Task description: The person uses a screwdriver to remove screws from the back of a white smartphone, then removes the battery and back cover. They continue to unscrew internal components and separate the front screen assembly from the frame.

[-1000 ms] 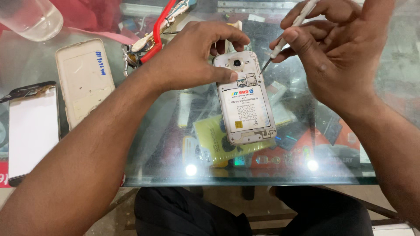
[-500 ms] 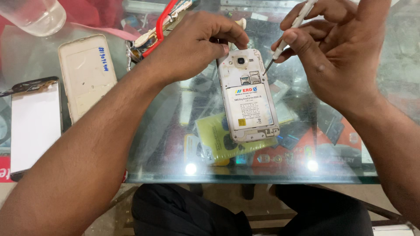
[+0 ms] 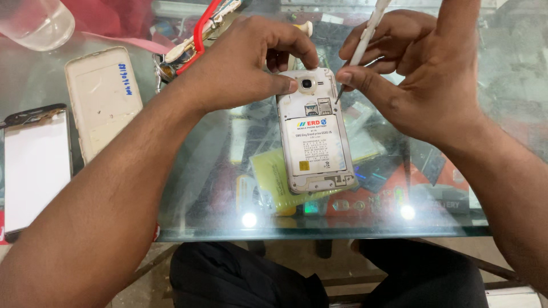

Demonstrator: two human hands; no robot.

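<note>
Lying backless with its white battery bared, the phone [image 3: 314, 134] is pinched by the left hand [image 3: 240, 68].

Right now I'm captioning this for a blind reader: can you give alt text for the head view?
The left hand steadies an open-backed white phone on a glass table while the right hand touches a white screwdriver near its upper right edge. A detached back cover lies at left.
</note>
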